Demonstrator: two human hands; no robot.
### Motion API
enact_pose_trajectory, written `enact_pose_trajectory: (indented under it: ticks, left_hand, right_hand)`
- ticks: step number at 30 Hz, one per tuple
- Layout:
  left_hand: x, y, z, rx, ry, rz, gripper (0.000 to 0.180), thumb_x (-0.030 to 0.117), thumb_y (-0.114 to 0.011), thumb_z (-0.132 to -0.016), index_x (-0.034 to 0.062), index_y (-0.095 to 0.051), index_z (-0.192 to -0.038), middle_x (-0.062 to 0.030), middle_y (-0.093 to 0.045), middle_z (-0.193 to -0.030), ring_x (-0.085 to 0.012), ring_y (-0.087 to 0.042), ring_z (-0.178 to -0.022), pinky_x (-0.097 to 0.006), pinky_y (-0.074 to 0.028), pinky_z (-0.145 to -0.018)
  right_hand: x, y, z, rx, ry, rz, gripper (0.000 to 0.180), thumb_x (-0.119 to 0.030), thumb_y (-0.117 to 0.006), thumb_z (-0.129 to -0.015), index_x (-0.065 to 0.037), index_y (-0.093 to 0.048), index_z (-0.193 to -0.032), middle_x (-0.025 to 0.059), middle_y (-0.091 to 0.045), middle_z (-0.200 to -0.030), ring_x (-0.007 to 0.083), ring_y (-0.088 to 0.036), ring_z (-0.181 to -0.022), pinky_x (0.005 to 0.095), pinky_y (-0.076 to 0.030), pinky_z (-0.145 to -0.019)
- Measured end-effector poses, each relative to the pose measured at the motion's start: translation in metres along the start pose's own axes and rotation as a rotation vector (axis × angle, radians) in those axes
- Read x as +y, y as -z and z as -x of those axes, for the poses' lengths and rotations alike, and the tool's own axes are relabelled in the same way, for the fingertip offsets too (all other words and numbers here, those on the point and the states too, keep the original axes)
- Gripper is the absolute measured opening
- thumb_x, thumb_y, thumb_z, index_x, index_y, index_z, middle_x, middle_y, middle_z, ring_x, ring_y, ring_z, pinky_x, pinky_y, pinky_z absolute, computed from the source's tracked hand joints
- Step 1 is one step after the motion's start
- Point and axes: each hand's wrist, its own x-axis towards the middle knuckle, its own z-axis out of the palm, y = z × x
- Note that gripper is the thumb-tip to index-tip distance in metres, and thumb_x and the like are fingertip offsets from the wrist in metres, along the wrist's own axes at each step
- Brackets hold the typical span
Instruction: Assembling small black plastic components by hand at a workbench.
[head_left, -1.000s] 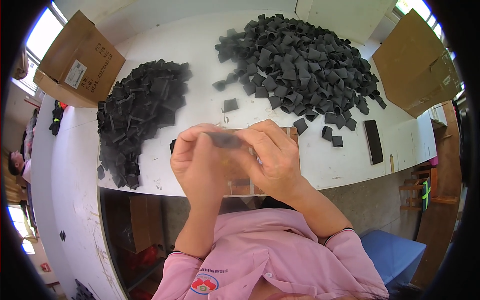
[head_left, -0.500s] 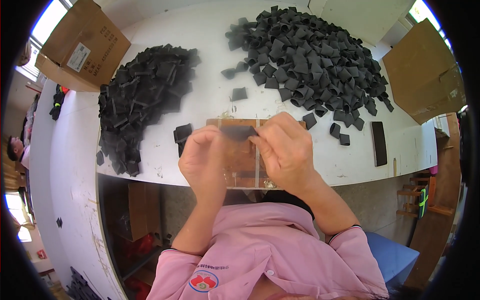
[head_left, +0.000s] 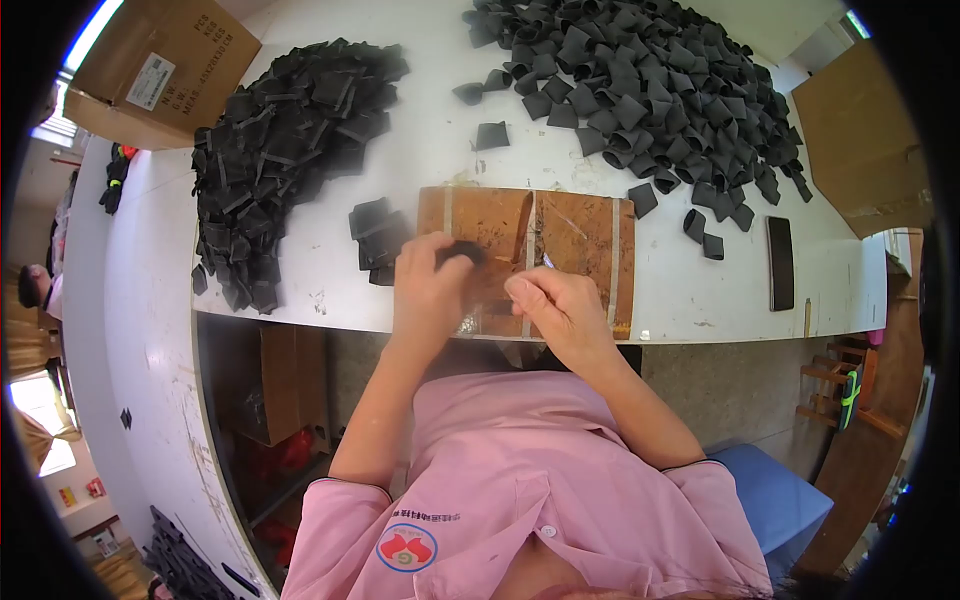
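Note:
My left hand (head_left: 430, 292) is closed on a small black fabric piece (head_left: 464, 252), which pokes out past its fingertips and is partly hidden by them. To its right, my right hand (head_left: 562, 308) has thumb and fingers pinched together, apart from the black piece. A small shiny tip (head_left: 547, 261) shows just above those fingers; whether they hold it I cannot tell. Both hands are over a brown board (head_left: 585, 235) with pale tape strips. A small stack of black pieces (head_left: 380, 236) lies beside the board, close to my left hand.
A heap of flat black pieces (head_left: 290, 150) covers the table's left side. Dark grey fabric tubes (head_left: 640, 90) form a larger pile at the back right. Cardboard boxes (head_left: 165, 75) stand at both sides. A phone (head_left: 780, 263) lies at right; a blue stool (head_left: 770, 505) stands below.
My hands, both at a dark piece before, are now apart; the left keeps a black piece, lower over the board. The whole view has shifted, showing more of the board.

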Motion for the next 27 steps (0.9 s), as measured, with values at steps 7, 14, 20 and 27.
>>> enact_pose_trajectory:
  ticks: [7,14,20,27]
  left_hand:
    - [0.053,0.02,0.01,0.254,0.118,0.488,0.02,-0.003,-0.059,-0.071,-0.0018,-0.055,-0.091,-0.0152,-0.05,-0.101,-0.0236,-0.05,-0.094,-0.034,-0.043,-0.079]
    - [0.067,0.021,0.001,0.151,0.749,1.315,0.015,0.006,-0.057,-0.077,-0.0027,-0.055,-0.089,-0.0078,-0.058,-0.076,-0.0124,-0.056,-0.065,-0.023,-0.045,-0.061]
    - [0.061,0.015,0.003,0.138,0.838,1.301,0.006,0.003,-0.06,-0.077,-0.0017,-0.057,-0.081,-0.0062,-0.06,-0.07,-0.0096,-0.054,-0.054,-0.019,-0.043,-0.051]
    - [0.065,0.016,0.007,0.099,0.596,0.739,0.009,0.004,-0.061,-0.074,0.0002,-0.059,-0.082,-0.0045,-0.06,-0.069,-0.01,-0.053,-0.057,-0.023,-0.042,-0.053]
  right_hand:
    - [0.013,-0.002,-0.008,-0.04,-0.312,-0.983,0.013,-0.013,-0.058,-0.083,-0.003,-0.057,-0.09,0.0021,-0.058,-0.078,0.008,-0.054,-0.065,0.0199,-0.042,-0.054]
    - [0.012,0.004,-0.003,-0.153,-0.252,-1.156,0.011,-0.005,-0.059,-0.08,-0.005,-0.055,-0.091,0.0022,-0.058,-0.086,0.0089,-0.055,-0.074,0.0218,-0.046,-0.063]
    - [-0.003,0.009,-0.001,-0.128,-0.279,-0.538,0.017,-0.011,-0.065,-0.076,-0.003,-0.059,-0.09,0.0025,-0.056,-0.083,0.0116,-0.054,-0.074,0.0239,-0.045,-0.065]
    - [-0.008,-0.001,0.007,0.205,0.413,0.047,0.017,-0.003,-0.067,-0.069,-0.001,-0.061,-0.085,0.0067,-0.051,-0.076,0.0156,-0.052,-0.063,0.0238,-0.041,-0.052]
